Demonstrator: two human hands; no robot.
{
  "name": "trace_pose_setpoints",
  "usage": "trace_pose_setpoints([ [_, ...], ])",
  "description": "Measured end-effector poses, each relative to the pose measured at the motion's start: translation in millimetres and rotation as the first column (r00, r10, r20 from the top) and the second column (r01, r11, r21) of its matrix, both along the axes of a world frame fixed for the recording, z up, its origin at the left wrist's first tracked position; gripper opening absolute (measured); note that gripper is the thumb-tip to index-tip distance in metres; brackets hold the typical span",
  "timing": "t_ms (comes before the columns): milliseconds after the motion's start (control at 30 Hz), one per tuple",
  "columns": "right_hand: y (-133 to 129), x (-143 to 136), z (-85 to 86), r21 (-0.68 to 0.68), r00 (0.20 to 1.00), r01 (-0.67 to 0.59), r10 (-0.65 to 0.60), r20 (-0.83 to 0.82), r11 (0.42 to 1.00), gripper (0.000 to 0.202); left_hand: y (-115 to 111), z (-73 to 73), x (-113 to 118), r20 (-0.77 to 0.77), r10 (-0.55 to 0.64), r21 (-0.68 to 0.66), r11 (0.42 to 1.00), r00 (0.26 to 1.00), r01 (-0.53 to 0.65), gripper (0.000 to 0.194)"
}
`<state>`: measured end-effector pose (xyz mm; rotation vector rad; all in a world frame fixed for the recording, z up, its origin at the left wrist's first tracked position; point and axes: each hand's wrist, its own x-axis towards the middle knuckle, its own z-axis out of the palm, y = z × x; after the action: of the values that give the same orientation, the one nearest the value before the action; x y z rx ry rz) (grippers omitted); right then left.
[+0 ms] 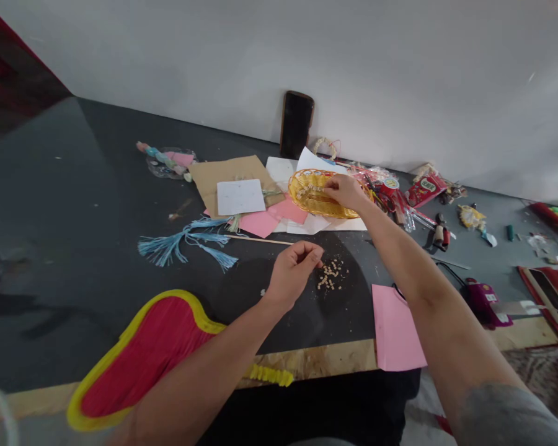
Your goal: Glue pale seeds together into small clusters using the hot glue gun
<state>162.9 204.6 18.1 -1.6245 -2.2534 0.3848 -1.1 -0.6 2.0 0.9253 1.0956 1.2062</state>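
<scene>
My left hand (292, 272) is closed in a pinch above the dark tabletop. A thin pale stick (260, 240) runs into its fingers from a blue thread tassel (186, 241) lying to the left. Small beige pieces (330, 274) are scattered just right of that hand. My right hand (346, 191) reaches over the right side of a yellow woven basket (318, 209), its fingertips pinched together inside. Whatever those fingertips hold is too small to make out. More pale bits (310, 189) lie in the basket, left of the fingers.
Below the basket lie pink papers (255, 223), a brown sheet (230, 170) and a white card (240, 197). A phone (296, 124) leans against the wall. A red fan-shaped piece with yellow trim (144, 347) lies at front left. Pink paper (395, 328) overhangs the front edge.
</scene>
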Motion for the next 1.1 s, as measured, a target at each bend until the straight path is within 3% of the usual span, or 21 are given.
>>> trace_pose_setpoints([
  [267,0.8,2.7,0.0,0.014,1.000,-0.004,0.004,-0.027,1.000,0.025,-0.2,-0.9,-0.3,-0.002,-0.009,0.014,1.000,1.000,0.009,0.017],
  [433,-9.9,11.2,23.0,0.058,0.999,0.019,-0.016,-0.049,0.998,0.033,1.8,-4.2,-1.2,0.022,0.027,0.020,0.999,0.999,-0.027,0.020],
  [567,-43.6,28.3,55.4,0.146,0.986,0.054,-0.030,-0.165,0.988,0.028,5.0,-8.6,-1.7,0.016,0.096,0.086,0.992,0.995,-0.097,0.024],
  [667,-95.5,47.7,68.8,0.188,0.952,0.021,0.037,-0.303,0.982,0.026,8.6,-12.3,-2.4,-0.043,0.145,0.166,0.977,0.989,-0.136,0.026],
  [767,-161.0,67.5,60.0,0.185,0.929,0.013,0.056,-0.367,0.983,0.024,12.0,-14.5,-5.1,-0.180,0.146,0.247,0.964,0.973,-0.099,0.025],
  [900,-236.9,88.9,28.8,0.080,0.907,0.021,0.014,-0.421,0.997,0.021,14.0,-10.0,-11.5,-0.366,0.242,0.358,0.928,0.898,-0.104,0.029],
  [1000,-272.0,99.9,9.3,0.037,0.899,0.059,-0.037,-0.437,0.998,0.018,13.5,-3.2,-16.0,-0.466,0.314,0.449,0.889,0.827,-0.085,0.033],
  [1100,-287.6,104.9,-5.3,0.063,0.886,0.108,-0.067,-0.458,0.992,0.017,12.8,-0.1,-19.3,-0.520,0.350,0.499,0.865,0.779,-0.056,0.039],
])
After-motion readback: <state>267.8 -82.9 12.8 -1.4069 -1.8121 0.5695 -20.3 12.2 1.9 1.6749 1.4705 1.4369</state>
